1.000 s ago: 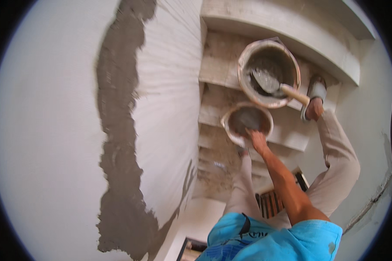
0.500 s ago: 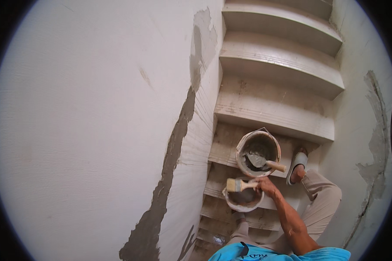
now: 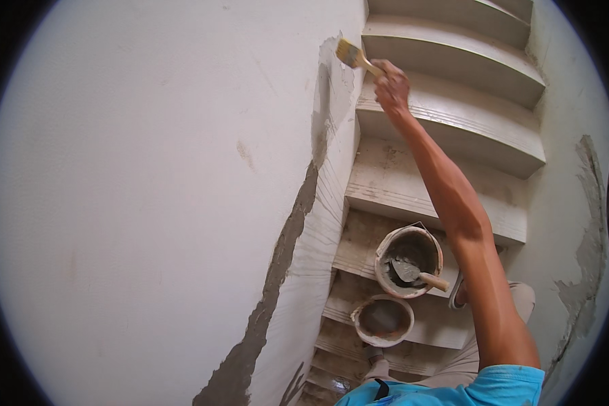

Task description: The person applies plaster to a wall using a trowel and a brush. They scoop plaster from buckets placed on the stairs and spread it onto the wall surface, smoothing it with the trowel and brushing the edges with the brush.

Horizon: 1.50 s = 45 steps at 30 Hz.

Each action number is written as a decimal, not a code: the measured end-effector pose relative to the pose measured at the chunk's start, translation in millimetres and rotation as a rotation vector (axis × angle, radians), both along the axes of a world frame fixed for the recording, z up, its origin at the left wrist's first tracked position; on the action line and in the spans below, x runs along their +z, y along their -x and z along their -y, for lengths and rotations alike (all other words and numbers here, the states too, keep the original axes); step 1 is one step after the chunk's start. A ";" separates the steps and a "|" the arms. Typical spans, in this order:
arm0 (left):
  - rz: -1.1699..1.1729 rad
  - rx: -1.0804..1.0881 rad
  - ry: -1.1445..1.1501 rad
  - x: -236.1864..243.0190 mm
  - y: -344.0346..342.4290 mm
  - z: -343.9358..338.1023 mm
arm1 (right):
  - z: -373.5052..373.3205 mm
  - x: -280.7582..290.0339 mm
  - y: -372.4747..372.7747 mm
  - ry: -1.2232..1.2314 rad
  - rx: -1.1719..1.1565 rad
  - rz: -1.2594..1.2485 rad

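My right hand (image 3: pixel 392 86) grips a wooden-handled flat paintbrush (image 3: pixel 350 54), raised to the left wall at the top of a long strip of grey mortar. The strip is paler at its upper end (image 3: pixel 321 91) and darker and rougher lower down (image 3: pixel 283 252). Below my arm, a larger bucket (image 3: pixel 388 241) stands on a step, holding grey mortar and a trowel (image 3: pixel 432 279) with a wooden handle. A smaller bucket (image 3: pixel 407 325) of murky liquid sits on the step below it. My left hand is out of view.
A curved white staircase (image 3: pixel 446 159) climbs between the left wall and the right wall (image 3: pixel 551 223), which has a cracked grey patch (image 3: pixel 589 176). My feet are on lower steps near the buckets, partly hidden by my arm and shirt. Grey streaks mark the lower left wall.
My right hand has come out of the smaller bucket with the brush and moved up to the top of the wall strip. The view has shifted to show more steps above.
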<state>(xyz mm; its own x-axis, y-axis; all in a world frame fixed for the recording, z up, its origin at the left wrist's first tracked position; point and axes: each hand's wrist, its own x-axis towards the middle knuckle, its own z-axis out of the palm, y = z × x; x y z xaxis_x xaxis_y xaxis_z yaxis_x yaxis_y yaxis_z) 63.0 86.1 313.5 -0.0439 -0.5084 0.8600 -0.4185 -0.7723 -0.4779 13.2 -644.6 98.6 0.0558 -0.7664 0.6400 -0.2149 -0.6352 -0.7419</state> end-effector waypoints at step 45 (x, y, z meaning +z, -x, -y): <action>0.025 0.041 -0.036 -2.5 -3.4 -7.6 | -149.0 -49.8 12.1 -0.825 0.355 0.636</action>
<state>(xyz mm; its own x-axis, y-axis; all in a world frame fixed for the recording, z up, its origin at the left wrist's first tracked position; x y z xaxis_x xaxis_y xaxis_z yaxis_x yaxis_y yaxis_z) 66.4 93.7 311.0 -0.0435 -0.5404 0.8403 -0.3743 -0.7710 -0.5152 1.0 -495.5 48.8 0.1993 -0.9773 -0.0716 0.4542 0.1569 -0.8770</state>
